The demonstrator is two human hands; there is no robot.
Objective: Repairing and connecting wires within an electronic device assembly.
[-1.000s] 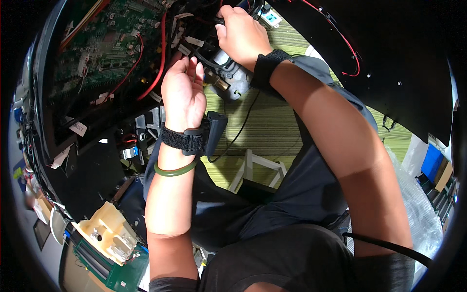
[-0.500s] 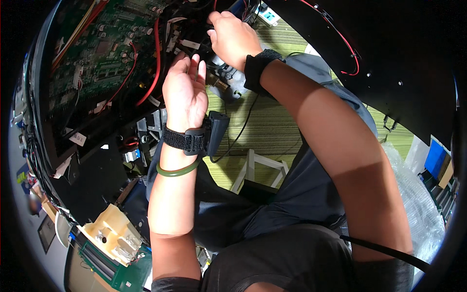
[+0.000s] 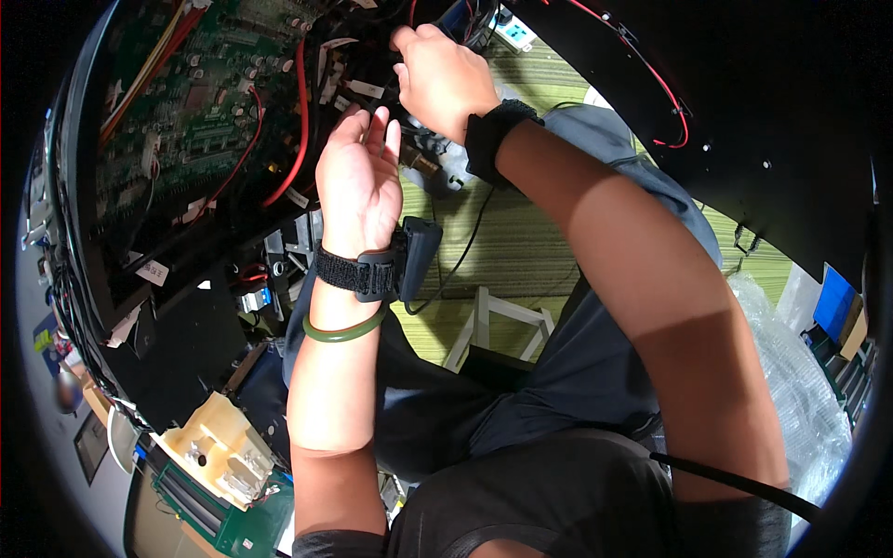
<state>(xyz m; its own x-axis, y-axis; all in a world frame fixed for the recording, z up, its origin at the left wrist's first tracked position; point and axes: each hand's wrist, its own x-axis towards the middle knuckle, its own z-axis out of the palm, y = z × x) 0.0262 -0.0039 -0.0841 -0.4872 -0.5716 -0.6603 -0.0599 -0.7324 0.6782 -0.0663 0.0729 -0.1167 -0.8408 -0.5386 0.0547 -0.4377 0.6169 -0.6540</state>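
Note:
Palm up, my left hand (image 3: 361, 186) reaches into the dark wiring of an opened machine. Its fingers are stretched and a little apart, with the tips near black cables and a white cable label (image 3: 365, 89). To its upper right, my right hand (image 3: 448, 82) is closed, back of the hand toward me, at the wiring's edge. Whatever its curled fingers hold is hidden in shadow. A large green circuit board (image 3: 195, 121) fills the machine's left side, and a thick red cable (image 3: 302, 139) runs down between it and my left hand.
A black panel (image 3: 744, 93) with a thin red wire stands at the right. A metal fitting (image 3: 420, 158) lies below my hands, over a green striped floor (image 3: 465, 232). A white frame (image 3: 482, 316) is between my legs. Bubble wrap (image 3: 800, 372) and a cream plastic part (image 3: 216, 442) flank me.
My left hand has shifted very slightly down and right in the picture. My right hand stays at the wiring with its fingers still curled.

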